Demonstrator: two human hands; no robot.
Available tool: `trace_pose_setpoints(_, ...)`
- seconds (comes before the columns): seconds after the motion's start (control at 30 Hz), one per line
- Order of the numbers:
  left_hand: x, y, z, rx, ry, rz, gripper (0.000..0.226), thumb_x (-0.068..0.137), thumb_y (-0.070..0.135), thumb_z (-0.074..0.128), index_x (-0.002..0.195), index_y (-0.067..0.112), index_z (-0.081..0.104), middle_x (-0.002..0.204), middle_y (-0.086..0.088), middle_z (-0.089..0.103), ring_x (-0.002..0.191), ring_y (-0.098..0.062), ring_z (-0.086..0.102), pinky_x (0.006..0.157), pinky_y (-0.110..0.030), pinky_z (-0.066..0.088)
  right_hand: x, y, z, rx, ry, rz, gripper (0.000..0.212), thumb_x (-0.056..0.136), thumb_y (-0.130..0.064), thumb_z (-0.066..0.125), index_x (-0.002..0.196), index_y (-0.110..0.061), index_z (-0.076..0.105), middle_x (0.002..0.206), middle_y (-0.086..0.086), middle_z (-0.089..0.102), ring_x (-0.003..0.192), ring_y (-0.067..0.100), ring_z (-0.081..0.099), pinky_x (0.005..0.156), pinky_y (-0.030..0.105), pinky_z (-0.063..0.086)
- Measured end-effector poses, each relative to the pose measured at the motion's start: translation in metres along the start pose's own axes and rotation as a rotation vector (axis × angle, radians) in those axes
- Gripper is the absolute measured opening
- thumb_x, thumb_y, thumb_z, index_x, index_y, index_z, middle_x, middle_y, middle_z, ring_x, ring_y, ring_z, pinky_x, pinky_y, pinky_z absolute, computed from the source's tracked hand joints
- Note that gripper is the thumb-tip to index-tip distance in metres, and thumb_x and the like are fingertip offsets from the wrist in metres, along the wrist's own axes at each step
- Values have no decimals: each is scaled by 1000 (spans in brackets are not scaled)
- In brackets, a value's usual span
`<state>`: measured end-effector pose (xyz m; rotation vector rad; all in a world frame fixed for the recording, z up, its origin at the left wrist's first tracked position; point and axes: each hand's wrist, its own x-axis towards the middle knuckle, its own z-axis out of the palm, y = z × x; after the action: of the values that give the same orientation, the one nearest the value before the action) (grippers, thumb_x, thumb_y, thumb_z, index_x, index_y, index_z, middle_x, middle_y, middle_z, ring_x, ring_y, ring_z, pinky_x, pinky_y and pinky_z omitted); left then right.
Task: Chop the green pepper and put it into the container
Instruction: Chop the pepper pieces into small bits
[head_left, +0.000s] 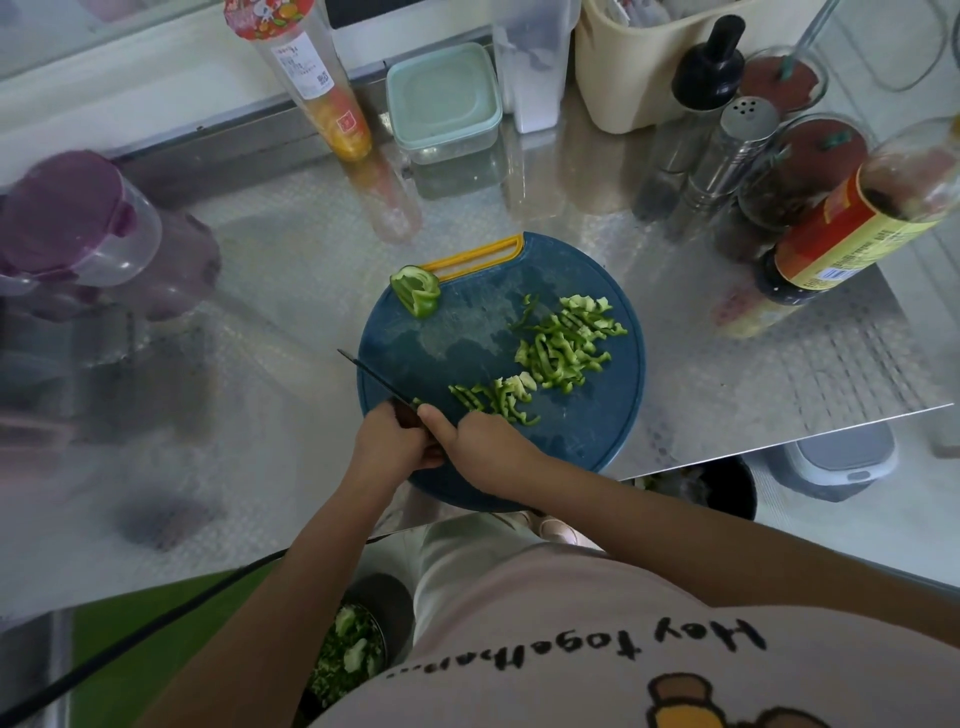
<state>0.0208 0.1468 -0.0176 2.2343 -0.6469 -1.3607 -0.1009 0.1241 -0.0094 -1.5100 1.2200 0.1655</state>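
On board (467, 332), left hand (387, 441) hides knife (366, 370) (handle)

Counter (270, 312): stainless steel embossed with a fine diamond pattern, reflective in patches; on the right its near edge runs at an angle. A raised steel upstand (218, 140) runs along the back, with a pale ledge (130, 98) above it. Lighting: soft and diffuse, giving blurred reflections and soft-edged shadows on the metal. Below the counter edge, a pale floor (883, 525) shows at the right. At lower left lies a green surface (114, 613), crossed by a black cable (156, 627).
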Motion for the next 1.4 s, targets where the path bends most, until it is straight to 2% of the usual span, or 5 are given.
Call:
trace_pose_setpoints(0.2,-1,2,-4,255,25,101,11,84,11,62,78,5,69,71,-13,71,63,-20,69,61,-30,59,5,9,-6,127,21,-11,51,103,-37,24,118,6,48,75,8,47,70,21,46,71,33,39)
trace_pose_setpoints(0.3,-1,3,-5,356,14,74,16,84,19,65,76,5,67,63,-10,69,54,-18,68,54,-25,57,-1,15,-10,19,14,-32,67,98,-57,19,82,2,45,65,3,45,68,20,47,72,30,39)
trace_pose_setpoints(0.73,-7,11,-6,-34,-25,-78,13,82,6,70,75,5,59,68,-15,64,50,-15,62,46,-21,54,-13,28,-14,-94,68,-125,83,81,-72,6,80,-1,50,65,3,47,71,20,49,69,32,37)
trace_pose_setpoints(1.27,4,7,-2,-8,55,-90,11,89,-3,54,83,1,62,74,-14,68,65,-24,67,53,-29,58,-22,35,7,-161,81,-182,77,94,-55,3,122,-4,52,69,10,40,68,28,47,68,42,44)
trace_pose_setpoints(1.4,6,2,-2,-19,69,-75,15,89,-3,54,79,4,61,73,-13,69,66,-26,69,62,-35,59,-23,40,5,-154,50,-138,65,98,-54,18,79,-3,53,64,6,45,71,26,50,70,37,43)
